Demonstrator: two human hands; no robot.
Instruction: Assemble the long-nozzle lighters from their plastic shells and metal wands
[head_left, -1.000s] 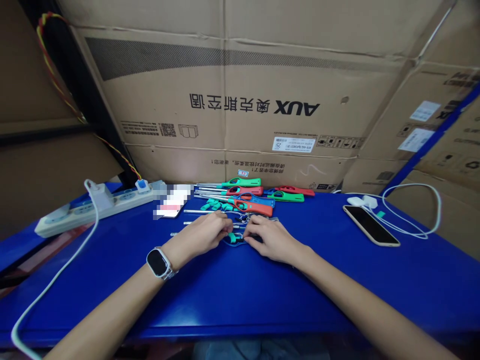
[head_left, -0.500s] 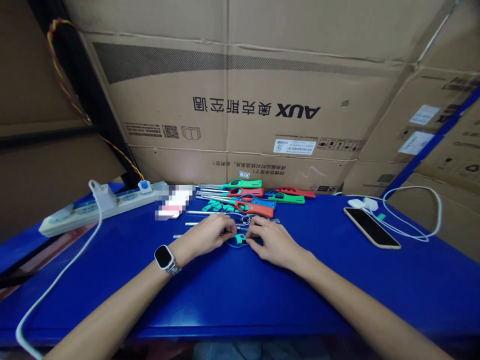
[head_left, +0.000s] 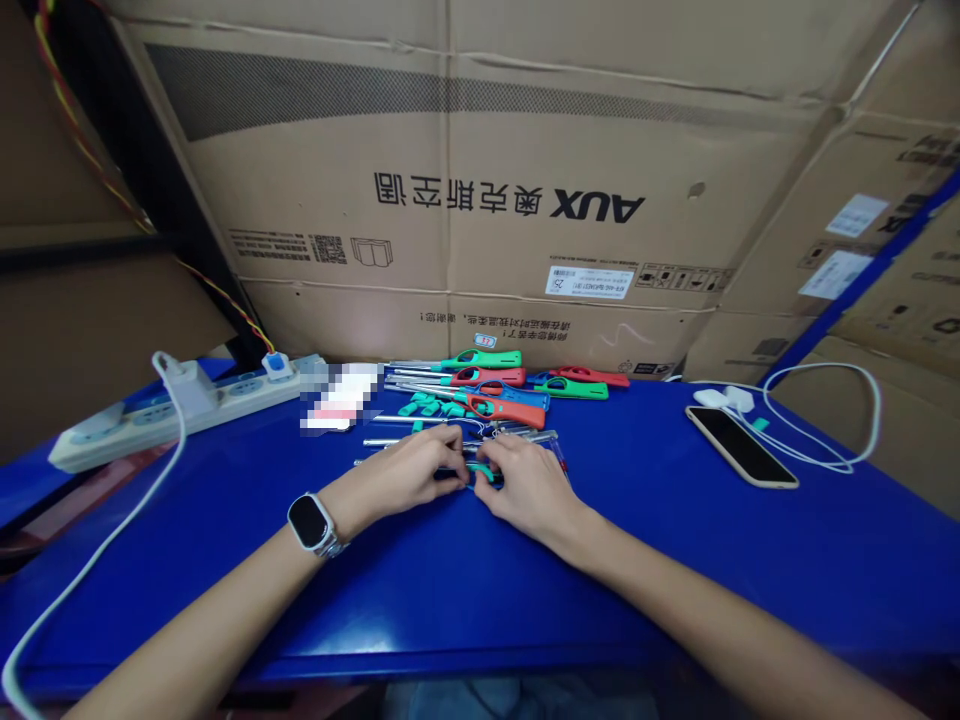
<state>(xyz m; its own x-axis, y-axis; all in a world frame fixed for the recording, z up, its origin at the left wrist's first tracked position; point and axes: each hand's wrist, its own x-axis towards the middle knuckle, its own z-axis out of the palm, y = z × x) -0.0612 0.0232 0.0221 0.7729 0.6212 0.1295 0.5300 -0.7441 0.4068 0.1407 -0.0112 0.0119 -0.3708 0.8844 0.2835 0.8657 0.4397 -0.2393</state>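
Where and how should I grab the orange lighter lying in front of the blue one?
Probably by the solid right end of the orange lighter, coming from the right: it lies flat with its metal rod pointing left, that handle end looks uncovered, and the blue lighter sits close behind.

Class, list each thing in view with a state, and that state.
Left grip: fingers bent
Right grip: fingers bent
Near teal piece: beside right grip
Loose teal pieces: heaped
Utility lighters: lying flat
Metal tubes: flat
Smartwatch: worn, screen dark
Smartphone: face up, screen dark
Power strip: plugs inserted
AUX carton: print upside down
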